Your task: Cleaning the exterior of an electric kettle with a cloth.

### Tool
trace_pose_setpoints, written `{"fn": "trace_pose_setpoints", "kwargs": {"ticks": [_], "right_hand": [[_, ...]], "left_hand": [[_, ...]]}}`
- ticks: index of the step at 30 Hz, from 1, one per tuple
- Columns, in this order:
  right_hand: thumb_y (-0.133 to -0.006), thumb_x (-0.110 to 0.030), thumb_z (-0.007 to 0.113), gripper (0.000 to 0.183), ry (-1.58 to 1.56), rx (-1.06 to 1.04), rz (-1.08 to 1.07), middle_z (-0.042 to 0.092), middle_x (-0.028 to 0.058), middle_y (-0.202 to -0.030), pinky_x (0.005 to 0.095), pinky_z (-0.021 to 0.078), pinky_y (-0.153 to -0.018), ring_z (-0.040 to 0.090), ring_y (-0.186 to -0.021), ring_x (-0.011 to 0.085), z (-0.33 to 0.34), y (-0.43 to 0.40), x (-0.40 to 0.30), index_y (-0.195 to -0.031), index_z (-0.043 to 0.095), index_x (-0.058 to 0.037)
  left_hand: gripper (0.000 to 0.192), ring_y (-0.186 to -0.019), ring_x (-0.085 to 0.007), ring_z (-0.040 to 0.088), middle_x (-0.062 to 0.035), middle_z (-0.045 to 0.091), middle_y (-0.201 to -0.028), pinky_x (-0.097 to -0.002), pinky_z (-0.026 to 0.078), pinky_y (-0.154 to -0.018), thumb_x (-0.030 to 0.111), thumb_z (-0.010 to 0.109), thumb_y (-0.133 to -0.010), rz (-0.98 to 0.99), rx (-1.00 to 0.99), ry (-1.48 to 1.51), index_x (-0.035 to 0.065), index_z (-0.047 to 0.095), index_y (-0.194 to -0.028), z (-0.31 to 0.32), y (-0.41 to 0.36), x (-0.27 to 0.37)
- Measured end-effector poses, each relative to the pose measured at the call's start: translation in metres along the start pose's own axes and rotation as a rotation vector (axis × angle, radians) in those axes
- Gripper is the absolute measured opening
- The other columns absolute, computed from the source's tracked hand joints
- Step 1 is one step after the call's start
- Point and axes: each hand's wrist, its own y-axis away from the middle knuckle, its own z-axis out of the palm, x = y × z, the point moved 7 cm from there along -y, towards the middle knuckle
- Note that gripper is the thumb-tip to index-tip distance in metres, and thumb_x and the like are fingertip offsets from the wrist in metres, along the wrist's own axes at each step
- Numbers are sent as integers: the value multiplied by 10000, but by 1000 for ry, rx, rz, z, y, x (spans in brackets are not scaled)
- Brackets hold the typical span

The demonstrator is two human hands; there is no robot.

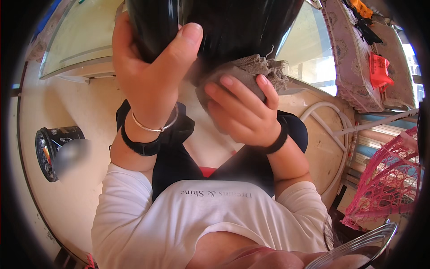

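Note:
A glossy black object [238, 27] fills the top middle of the view; its upper part is cut off, so I cannot tell what it is. My left hand [151, 67] grips its left side, thumb in front and fingers curled behind. A bangle and a dark wristband sit on that wrist. In my right hand [242, 107] is a folded grey-brown cloth [248, 65] with frayed edges, pressed close to the object's lower end. The cloth hides part of that end, and whether it touches is hard to tell.
A glass-topped table [84, 33] extends behind the object. On the left floor stands a black bucket [70, 132] with litter inside. Rightward are a patterned cloth-covered seat [342, 60], a red plastic bag [381, 70], a white tubular frame [322, 106] and pink netting [379, 181].

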Motion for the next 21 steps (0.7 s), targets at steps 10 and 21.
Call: {"fn": "trace_pose_setpoints", "kwargs": {"ticks": [10,21], "right_hand": [[-741,-192,628,151,69,149,-12,558,-21,-1148,415,293,-988,493,-1104,180,13,14,24,-870,549,-196],[-664,152,543,500,-445,278,423,389,233,-1288,398,279,-1008,372,-1216,352,21,30,83,-1122,466,-33]], "left_hand": [[195,-587,-110,489,-35,514,-698,-240,416,-596,40,582,-773,-97,63,-8,3,496,-945,-2,4,-13],[191,-590,-131,508,-46,515,-743,-264,432,-591,16,605,-757,-108,120,10,12,489,-908,-7,1,-31]]}}
